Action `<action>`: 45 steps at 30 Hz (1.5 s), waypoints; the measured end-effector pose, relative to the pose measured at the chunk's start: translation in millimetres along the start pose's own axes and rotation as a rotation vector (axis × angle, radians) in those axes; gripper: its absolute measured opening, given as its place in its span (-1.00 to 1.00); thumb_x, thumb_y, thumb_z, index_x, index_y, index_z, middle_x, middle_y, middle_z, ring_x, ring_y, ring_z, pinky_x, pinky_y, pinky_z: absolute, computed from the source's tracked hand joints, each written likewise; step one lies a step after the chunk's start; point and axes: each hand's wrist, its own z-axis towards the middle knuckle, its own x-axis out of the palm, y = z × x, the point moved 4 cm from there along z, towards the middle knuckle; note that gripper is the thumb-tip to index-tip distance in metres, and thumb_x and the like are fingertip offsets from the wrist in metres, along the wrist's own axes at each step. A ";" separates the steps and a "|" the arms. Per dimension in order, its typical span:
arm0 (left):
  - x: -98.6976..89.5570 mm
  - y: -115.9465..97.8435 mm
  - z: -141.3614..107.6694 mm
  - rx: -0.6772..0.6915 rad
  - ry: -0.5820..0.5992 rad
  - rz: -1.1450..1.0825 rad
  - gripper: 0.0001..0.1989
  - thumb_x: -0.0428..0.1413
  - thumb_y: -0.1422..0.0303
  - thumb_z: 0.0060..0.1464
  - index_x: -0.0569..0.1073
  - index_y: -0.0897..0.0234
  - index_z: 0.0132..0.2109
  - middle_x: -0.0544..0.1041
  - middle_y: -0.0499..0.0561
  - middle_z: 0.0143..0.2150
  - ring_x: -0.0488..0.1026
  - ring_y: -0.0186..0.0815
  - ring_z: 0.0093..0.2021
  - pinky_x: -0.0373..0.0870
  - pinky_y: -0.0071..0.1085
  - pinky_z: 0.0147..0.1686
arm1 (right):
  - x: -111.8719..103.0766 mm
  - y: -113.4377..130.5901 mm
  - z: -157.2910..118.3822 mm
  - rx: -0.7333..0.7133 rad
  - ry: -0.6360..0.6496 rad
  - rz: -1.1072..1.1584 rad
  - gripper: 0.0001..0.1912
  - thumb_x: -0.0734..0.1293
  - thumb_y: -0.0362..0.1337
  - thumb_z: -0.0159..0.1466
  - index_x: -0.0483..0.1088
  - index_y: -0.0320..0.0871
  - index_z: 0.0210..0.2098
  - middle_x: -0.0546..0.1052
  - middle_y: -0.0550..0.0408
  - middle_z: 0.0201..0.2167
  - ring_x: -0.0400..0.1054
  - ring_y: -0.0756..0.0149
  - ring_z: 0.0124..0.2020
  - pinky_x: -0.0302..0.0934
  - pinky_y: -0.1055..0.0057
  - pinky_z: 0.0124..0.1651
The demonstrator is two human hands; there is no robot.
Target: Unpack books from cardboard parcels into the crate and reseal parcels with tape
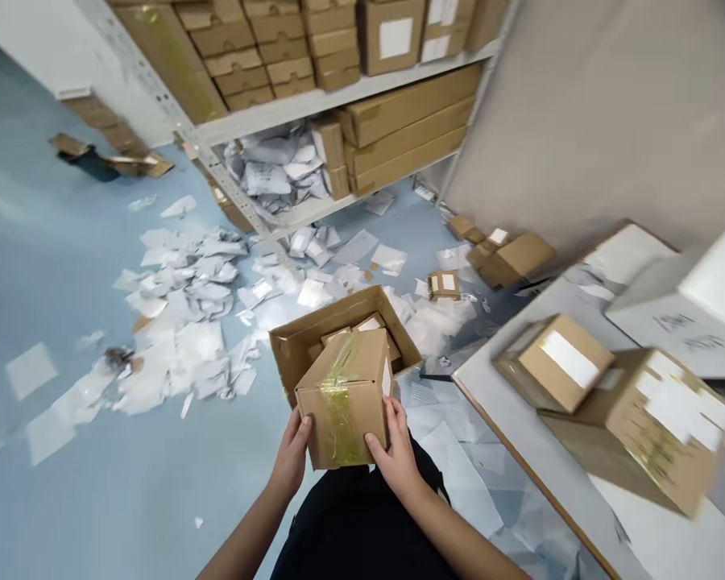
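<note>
Held item: taped carton (345, 403), brown cardboard, box-shaped with flat faces and straight edges; glossy yellow-green tape runs over its top and down the near side, a white label on its right side.
Carton position: in front of the person's body, above the near part of an open box (290, 342), overlapping it in view.
Left hand (292, 451): fingers partly curled, spread to the carton's left side, thumb on the near face.
Right hand (394, 451): fingers bent round the right side, thumb on the near face; the two hands grip the carton between them.
Open box: larger, brown, thin-walled, smaller cartons inside.
Floor (138, 483): smooth, pale blue, slightly glossy; crumpled and flat white papers (199, 282) lie in loose heaps.
Shelf rack (314, 101): pale, perforated upright; stacked cardboard boxes above, long flat cartons and a heap of wrinkled white packets (271, 177) below.
Bench (489, 395), right: flat pale top, brown edge; carries a labelled carton (565, 362) beside a bigger box (670, 427) with patchy white labels, and white boxes with dark markings behind.
</note>
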 end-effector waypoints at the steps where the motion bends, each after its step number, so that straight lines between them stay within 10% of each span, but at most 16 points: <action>1: 1.3 -4.4 -6.7 0.018 0.055 0.029 -0.34 0.14 -0.04 0.05 0.31 0.02 0.27 0.38 0.04 0.26 0.24 0.01 0.30 0.26 -0.05 0.23 | -4.8 4.8 -15.7 0.004 -0.051 -0.003 -0.23 0.27 -0.16 0.30 -0.12 0.10 0.41 0.08 -0.02 0.32 0.02 0.04 0.35 0.04 0.05 0.34; 10: 66.2 -18.5 -70.7 0.078 0.534 0.196 -0.33 0.19 -0.02 0.00 0.36 0.06 0.24 0.36 0.05 0.28 0.27 0.01 0.28 0.30 -0.12 0.20 | -64.9 24.0 -151.0 0.068 -0.501 -0.023 -0.25 0.24 -0.13 0.33 -0.15 0.10 0.42 0.08 -0.04 0.31 0.00 0.01 0.36 0.01 0.00 0.35; 20: 212.4 20.5 -181.6 0.140 0.881 0.354 -0.32 0.24 0.04 -0.04 0.38 0.11 0.22 0.37 0.11 0.28 0.28 0.00 0.28 0.27 -0.14 0.21 | -156.6 -26.5 -290.6 0.194 -0.911 0.078 -0.30 0.21 -0.09 0.35 -0.10 0.09 0.41 0.15 -0.04 0.26 0.06 0.04 0.33 0.06 0.02 0.32; 31: 399.9 104.6 -343.3 0.136 1.146 0.255 -0.32 0.13 -0.02 0.07 0.29 0.11 0.29 0.28 0.11 0.33 0.24 -0.03 0.30 0.25 -0.17 0.21 | -316.1 -107.0 -450.7 0.205 -1.048 0.157 -0.34 0.17 -0.05 0.37 -0.06 0.07 0.41 0.05 0.01 0.40 -0.02 0.05 0.38 0.06 0.01 0.32; 38: 508.1 151.5 -392.2 0.173 1.278 0.289 -0.24 0.29 0.08 -0.08 0.26 0.13 0.25 0.34 0.14 0.26 0.31 -0.05 0.24 0.30 -0.19 0.15 | -387.7 -139.8 -487.0 0.313 -1.162 0.126 -0.36 0.11 -0.03 0.39 -0.07 0.02 0.41 0.05 0.04 0.41 -0.11 0.11 0.41 -0.15 -0.04 0.39; 45: 608.0 203.7 -373.0 0.161 1.237 0.228 -0.35 0.28 0.07 -0.04 0.32 0.21 0.14 0.45 0.17 0.16 0.40 -0.14 0.16 0.30 -0.21 0.15 | -448.8 -173.8 -456.0 0.421 -1.144 0.017 -0.29 0.22 -0.08 0.32 -0.01 -0.02 0.40 0.06 -0.02 0.41 -0.17 0.01 0.43 -0.11 -0.07 0.36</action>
